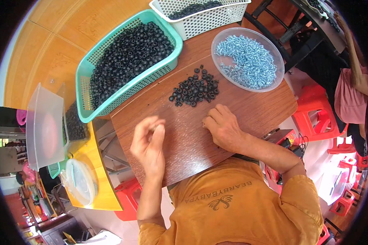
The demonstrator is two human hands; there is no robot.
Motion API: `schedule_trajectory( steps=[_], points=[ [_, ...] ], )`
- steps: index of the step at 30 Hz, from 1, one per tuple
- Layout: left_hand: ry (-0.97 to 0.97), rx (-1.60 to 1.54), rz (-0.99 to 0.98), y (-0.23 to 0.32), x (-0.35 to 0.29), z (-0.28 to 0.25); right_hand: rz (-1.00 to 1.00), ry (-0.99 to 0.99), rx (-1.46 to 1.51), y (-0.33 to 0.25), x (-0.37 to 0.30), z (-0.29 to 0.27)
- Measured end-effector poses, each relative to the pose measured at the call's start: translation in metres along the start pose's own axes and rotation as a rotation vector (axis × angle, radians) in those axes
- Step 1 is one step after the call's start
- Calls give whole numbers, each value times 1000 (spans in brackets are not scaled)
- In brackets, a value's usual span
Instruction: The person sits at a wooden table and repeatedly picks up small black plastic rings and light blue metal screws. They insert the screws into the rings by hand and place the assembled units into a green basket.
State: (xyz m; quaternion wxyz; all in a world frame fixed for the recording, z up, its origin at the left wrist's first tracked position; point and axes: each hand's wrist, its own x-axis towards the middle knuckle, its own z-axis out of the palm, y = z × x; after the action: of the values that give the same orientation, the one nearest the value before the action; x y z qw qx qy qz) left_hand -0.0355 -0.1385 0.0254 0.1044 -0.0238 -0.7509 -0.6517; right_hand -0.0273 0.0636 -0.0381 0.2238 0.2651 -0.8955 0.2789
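Note:
My left hand is raised over the table's left part, its fingers curled in toward the thumb. Whatever sits between those fingertips, if anything, is too small to make out. Close to the table top, my right hand has its fingers bent and pressed together, with the fingertips hidden. Just beyond it lies a loose pile of small black round pieces with holes. To the pile's right stands a round translucent tub of small shiny light-blue pieces.
A green plastic basket full of black round pieces is at the far left of the brown table. Behind it stands a white basket. A yellow table bears clear containers. Red stools and another person's arm are at right.

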Motion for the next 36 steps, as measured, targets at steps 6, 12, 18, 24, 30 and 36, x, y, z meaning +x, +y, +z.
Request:
schedule_trajectory(
  steps=[6, 12, 18, 24, 30, 36],
  points=[
    [-101, 520, 240, -41, 49, 23, 136, 35, 162, -1, -8, -8],
    [-166, 666, 363, -64, 68, 33, 167, 57, 173, 2, -12, -11],
    [-134, 450, 177, -60, 70, 27, 219, 103, 268, -1, -5, -11],
    [-169, -538, -479, -24, 33, 17, 368, 131, 525, -10, 12, -23],
    [-215, -828, -573, -26, -1, 22, 287, 187, 576, -28, 27, -27],
    [-151, -796, -508, -15, -16, 35, 268, 156, 528, -31, 25, -25]
  ],
)
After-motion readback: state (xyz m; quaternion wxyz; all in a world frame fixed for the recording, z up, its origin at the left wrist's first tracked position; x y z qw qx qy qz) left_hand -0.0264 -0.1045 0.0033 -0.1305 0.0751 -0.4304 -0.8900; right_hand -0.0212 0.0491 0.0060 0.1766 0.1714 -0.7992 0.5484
